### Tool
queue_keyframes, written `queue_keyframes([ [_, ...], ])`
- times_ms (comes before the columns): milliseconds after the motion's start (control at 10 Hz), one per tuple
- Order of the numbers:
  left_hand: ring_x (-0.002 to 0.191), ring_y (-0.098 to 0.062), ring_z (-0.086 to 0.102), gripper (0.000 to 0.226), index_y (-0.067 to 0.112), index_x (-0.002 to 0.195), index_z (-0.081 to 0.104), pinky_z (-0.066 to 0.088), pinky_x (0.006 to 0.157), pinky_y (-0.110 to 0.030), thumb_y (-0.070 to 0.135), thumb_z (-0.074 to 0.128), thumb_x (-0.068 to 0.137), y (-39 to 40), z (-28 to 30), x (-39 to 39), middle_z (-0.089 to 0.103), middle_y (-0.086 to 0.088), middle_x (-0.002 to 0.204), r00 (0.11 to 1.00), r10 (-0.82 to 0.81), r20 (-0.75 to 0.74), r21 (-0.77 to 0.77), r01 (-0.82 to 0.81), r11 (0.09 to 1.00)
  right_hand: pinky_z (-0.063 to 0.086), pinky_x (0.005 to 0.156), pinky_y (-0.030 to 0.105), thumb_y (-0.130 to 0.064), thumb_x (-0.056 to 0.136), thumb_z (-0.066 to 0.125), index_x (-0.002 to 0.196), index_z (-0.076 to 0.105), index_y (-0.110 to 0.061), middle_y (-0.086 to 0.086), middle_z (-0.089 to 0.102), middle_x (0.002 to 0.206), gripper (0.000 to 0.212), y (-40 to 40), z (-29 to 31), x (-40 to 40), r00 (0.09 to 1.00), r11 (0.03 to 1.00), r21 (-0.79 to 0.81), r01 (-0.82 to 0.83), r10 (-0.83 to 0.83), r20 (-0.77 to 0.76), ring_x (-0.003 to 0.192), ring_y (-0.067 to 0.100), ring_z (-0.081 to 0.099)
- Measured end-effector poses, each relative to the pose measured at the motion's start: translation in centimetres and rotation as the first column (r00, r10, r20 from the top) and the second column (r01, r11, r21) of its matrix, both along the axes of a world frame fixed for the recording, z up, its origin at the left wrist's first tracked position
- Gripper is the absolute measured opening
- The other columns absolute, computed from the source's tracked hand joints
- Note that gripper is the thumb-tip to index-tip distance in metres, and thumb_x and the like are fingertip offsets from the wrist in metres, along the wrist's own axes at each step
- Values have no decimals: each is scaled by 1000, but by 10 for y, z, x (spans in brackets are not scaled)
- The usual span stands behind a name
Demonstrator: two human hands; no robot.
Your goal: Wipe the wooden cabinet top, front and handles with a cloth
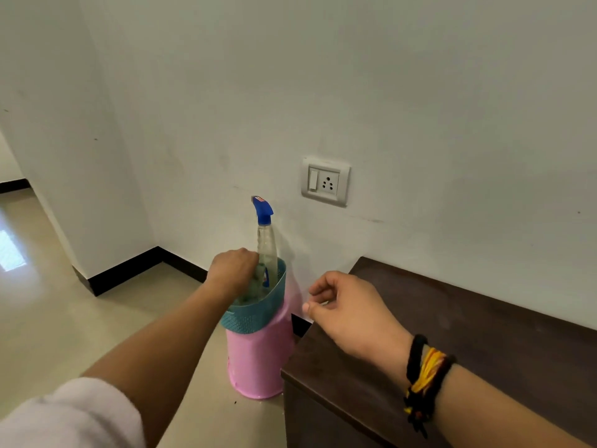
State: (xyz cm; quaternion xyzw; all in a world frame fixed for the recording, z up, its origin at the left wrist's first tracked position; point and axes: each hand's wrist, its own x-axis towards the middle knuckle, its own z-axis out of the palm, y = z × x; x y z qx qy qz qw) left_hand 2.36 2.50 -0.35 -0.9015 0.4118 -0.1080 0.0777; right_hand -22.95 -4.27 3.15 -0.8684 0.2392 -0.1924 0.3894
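Preparation is the step in hand: the left hand [233, 270] reaches into the teal perforated plastic basket [258, 313] that sits on the upturned pink plastic bucket [256, 360], fingers curled out of sight beside the clear spray bottle with a blue trigger head [266, 240]; whether it grips anything cannot be told. The right hand [349, 310] hovers loosely curled and empty above the left end of the dark brown wooden cabinet top [468, 334]. No cloth is identifiable, so the next move likely calls for drawing one from the basket.
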Motion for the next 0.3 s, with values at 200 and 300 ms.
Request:
queue_keyframes([
  [200, 95, -20, 65, 32, 15, 115, 63, 54, 79, -29, 27, 68, 86, -7, -37, 13, 68, -4, 106, 965, -6, -262, -76, -15, 997, 49, 66, 7, -28, 92, 72, 111, 65, -20, -10, 68, 97, 22, -1, -4, -1, 999, 999, 22, -34, 34, -23, 85, 2, 65],
  [300, 79, -13, 64, 27, 19, 109, 64, 54, 68, -26, 25, 70, 83, -9, -30, 11, 66, 2, 90, 931, 31, -364, -223, -120, 968, 53, 77, 15, -31, 91, 72, 115, 63, -21, -10, 66, 100, 28, 4, -5, -6, 998, 998, 54, -33, 36, -59, 89, 6, 66],
])
